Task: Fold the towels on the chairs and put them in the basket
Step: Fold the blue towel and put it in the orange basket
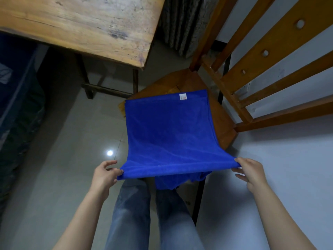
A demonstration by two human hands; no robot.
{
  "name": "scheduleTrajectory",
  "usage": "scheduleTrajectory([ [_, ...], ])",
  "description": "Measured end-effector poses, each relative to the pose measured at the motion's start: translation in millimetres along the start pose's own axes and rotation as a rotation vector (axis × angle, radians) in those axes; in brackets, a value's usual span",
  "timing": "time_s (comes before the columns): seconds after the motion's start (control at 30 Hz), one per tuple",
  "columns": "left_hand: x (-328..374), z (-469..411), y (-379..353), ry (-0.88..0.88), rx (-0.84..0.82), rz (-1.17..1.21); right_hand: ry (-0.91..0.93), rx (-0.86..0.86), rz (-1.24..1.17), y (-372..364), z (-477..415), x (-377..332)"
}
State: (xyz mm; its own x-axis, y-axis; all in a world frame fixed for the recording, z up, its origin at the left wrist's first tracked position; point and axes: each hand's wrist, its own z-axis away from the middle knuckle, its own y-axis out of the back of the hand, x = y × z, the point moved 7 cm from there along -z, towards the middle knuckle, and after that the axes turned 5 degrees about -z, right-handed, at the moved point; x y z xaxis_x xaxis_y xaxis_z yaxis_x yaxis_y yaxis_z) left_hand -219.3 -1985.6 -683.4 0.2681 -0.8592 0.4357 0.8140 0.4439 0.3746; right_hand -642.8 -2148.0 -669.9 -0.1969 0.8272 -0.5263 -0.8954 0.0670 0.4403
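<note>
- As the towel point(171, 130) lies spread over the chair point(223, 120) seat, a person's left hand point(104, 175) and right hand point(250, 172) each pinch a near corner between thumb and fingers, holding that edge up taut.
- Folding looks barely begun; more blue cloth hangs beneath the raised edge.
- No basket is in view, so stowing remains to be done.
</note>
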Motion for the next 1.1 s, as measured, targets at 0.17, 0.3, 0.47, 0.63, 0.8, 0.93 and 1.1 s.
scheduleTrajectory([
  [0.17,38,4,5,-0.247,0.123,0.124,0.184,0.137,-0.084,-9,2,-44],
  [0.3,74,6,-4,-0.449,-0.033,0.12,0.244,-0.034,-0.149,-36,-4,-87],
  [0.47,116,-4,-18,-0.725,0.177,-0.685,0.249,-0.084,-0.134,-64,-29,-123],
  [0.63,157,-42,-19,-0.633,0.272,-0.758,0.268,-0.023,-0.073,-89,-60,-139],
  [0.8,170,-86,-28,-0.325,0.032,-0.134,0.265,-0.079,0.021,-123,-89,-143],
  [0.93,178,-114,-36,-0.296,0.082,0.026,0.304,-0.104,0.037,-154,-105,-156],
  [1.1,183,-127,-63,-0.447,0.153,-0.372,0.352,-0.155,0.361,-178,-107,-141],
])
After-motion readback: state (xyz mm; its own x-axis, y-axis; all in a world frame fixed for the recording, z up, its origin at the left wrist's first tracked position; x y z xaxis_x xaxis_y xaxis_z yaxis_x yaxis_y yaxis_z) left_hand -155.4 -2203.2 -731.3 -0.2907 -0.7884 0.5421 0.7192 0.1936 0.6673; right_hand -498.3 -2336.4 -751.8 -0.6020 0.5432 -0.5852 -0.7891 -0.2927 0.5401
